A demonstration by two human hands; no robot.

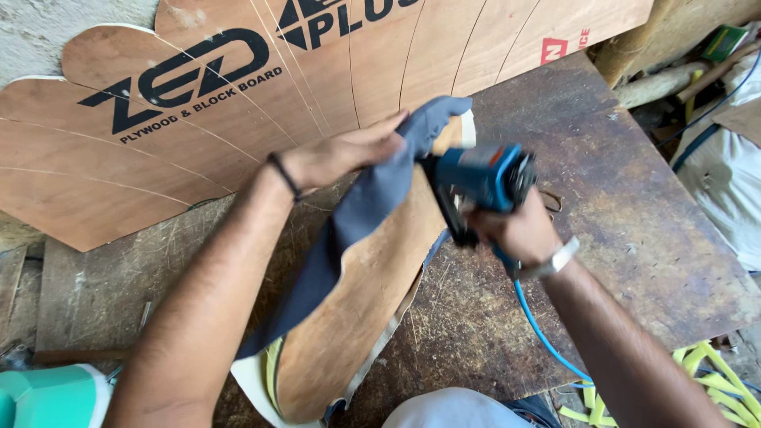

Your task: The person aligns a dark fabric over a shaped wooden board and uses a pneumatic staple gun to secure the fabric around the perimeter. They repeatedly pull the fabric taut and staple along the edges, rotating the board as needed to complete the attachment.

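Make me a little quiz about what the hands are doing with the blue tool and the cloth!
1. True or false: the right hand holds the blue tool.
2. What does the left hand press against the wooden panel? A) grey cloth B) yellow straps C) a hammer
3. Fill in: a blue ____ runs from the tool down over the worktable.

Key:
1. True.
2. A, the grey cloth; the yellow straps lie at the table's edge.
3. Hose.
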